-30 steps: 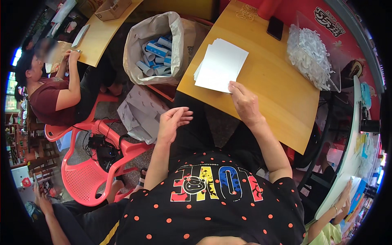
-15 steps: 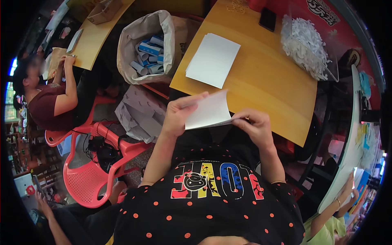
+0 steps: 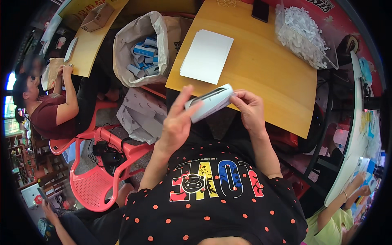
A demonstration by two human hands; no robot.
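A white paper sheet (image 3: 211,105), curled over into a flattened tube with faint print on its outer side, is held above my lap at the table's near edge. My right hand (image 3: 250,108) pinches its right end between thumb and fingers. At the left end is my left hand (image 3: 176,122), slightly blurred, its fingers spread; one points up past the paper and another lies against its end. Just beyond, a stack of white sheets (image 3: 207,56) lies on the yellow wooden table (image 3: 261,81).
Left of the table stands a white sack (image 3: 118,61) with several blue-and-white paper tubes (image 3: 145,51). A clear bin of white paper strips (image 3: 304,36) and a black phone (image 3: 260,11) are on the table's far side. A red chair (image 3: 92,183) and other people are nearby.
The sheet, half open before, is now curled into a flattened tube. My left hand has loosened its grip and spread its fingers; my right hand still pinches the right end.
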